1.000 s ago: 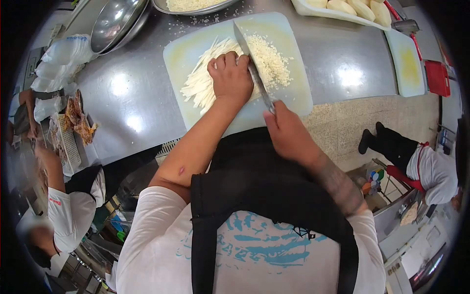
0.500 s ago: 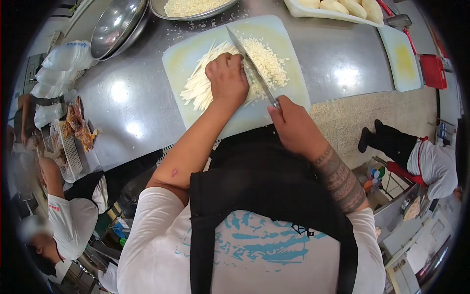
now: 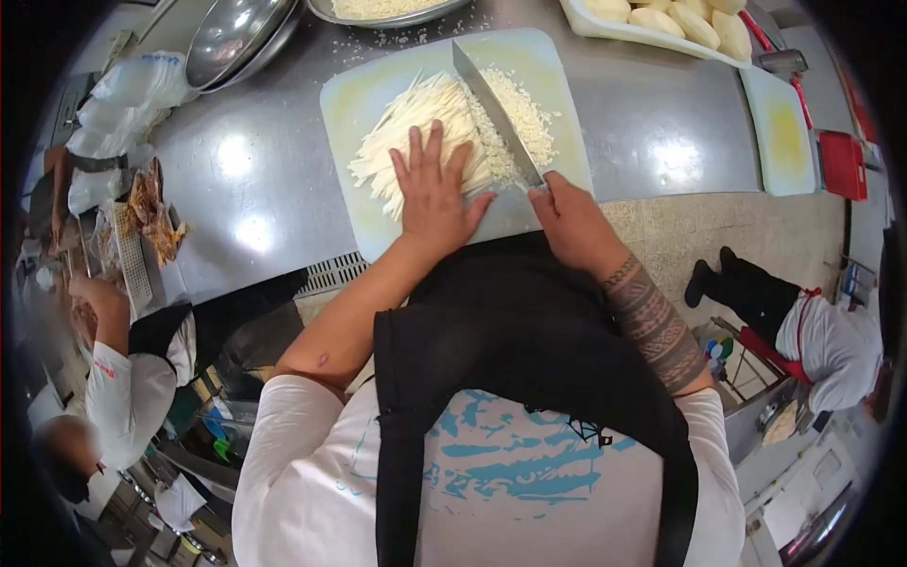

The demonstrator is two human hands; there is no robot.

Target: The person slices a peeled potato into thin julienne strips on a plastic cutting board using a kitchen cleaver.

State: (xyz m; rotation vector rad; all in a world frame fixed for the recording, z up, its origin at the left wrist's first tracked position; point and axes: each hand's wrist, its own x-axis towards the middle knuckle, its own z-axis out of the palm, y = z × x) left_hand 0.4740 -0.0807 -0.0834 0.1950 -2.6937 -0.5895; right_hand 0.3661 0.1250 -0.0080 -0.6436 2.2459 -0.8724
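My left hand [image 3: 436,194] rests with fingers spread on the near part of a pile of thin pale strips [image 3: 416,123], which look like cut potato. In my right hand [image 3: 574,222] is the handle of a large kitchen knife [image 3: 498,115]. Its blade points away from me, between the strips on the left and small diced bits [image 3: 531,123] on the right. Some diced bits also lie along the blade's left side. All of this is on a pale cutting board [image 3: 557,71] with yellowish stains.
Metal bowls [image 3: 236,42] and a metal dish [image 3: 402,17] of diced bits stand at the back. A white tray [image 3: 652,42] holds peeled potatoes. Another cutting board [image 3: 782,128] lies at the right. Roasted-looking meat [image 3: 151,213] is on the left. Two people work nearby.
My left hand has uncurled from the strips beside the blade, moved nearer to me and spread its fingers. The knife stays in my right hand, shifted slightly right.
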